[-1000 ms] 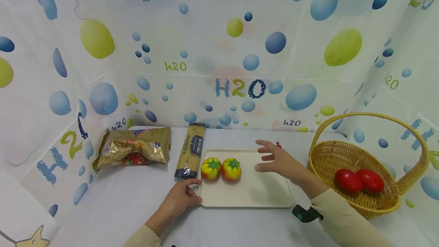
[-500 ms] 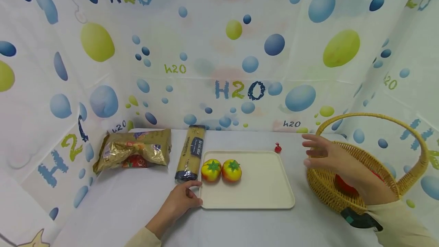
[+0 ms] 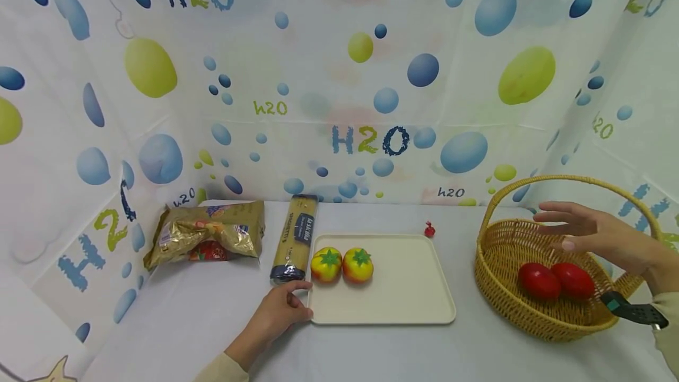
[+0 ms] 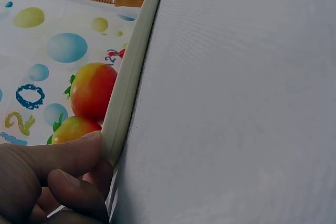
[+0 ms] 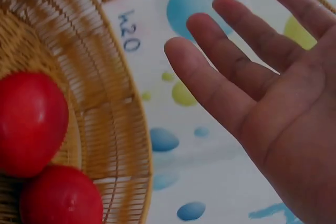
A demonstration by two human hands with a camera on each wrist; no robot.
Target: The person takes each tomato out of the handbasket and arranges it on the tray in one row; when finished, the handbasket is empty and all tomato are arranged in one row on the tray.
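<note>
My left hand (image 3: 278, 313) holds the left edge of a cream tray (image 3: 403, 287), its thumb and fingers at the rim (image 4: 125, 93). Two yellow-red toy tomatoes (image 3: 326, 264) with green tops sit side by side on the tray's left part, and both show in the left wrist view. On the right, my right hand (image 3: 599, 234) is raised over the far right side of a wicker basket (image 3: 493, 287), fingers spread and holding nothing. Two smooth red oval things (image 3: 539, 280) lie in the basket. The right wrist view shows the bare palm (image 5: 299, 114) beside the basket wall.
A spaghetti pack (image 3: 294, 237) lies left of the tray, close to its edge. Farther left is a crumpled gold food bag (image 3: 207, 231). A small red item (image 3: 429, 229) lies behind the tray's back right corner. The basket's tall handle (image 3: 573, 178) arches over it.
My right hand has moved right, from above the tray to over the basket's far side, with nothing in it. The left hand stays at the tray's edge.
</note>
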